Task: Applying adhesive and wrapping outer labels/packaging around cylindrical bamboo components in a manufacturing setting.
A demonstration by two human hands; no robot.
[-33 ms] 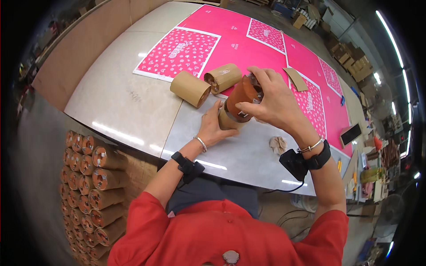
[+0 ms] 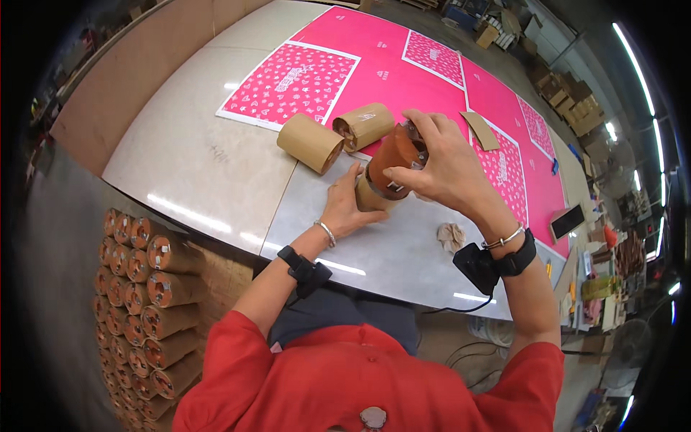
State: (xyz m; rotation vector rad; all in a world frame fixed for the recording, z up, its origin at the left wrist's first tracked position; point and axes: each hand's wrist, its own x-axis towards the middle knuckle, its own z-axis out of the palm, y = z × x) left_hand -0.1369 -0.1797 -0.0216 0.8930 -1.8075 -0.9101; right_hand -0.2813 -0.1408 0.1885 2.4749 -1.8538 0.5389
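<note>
Nothing has shifted since the earlier frame: the right hand (image 2: 446,173) still has its fingers clamped on a brown roll (image 2: 392,160) tilted over a kraft tube (image 2: 371,196), which the left hand (image 2: 345,209) grips on the table (image 2: 201,165), near-right of two lying tubes (image 2: 335,135).

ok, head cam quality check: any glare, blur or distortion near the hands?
Head view: strong fisheye, the table edge bows and the corners go black. Glare streaks lie on the tabletop near the left hand. The right hand and brown tube are sharp enough, no obvious motion blur. Ceiling lights blow out at upper right.
</note>
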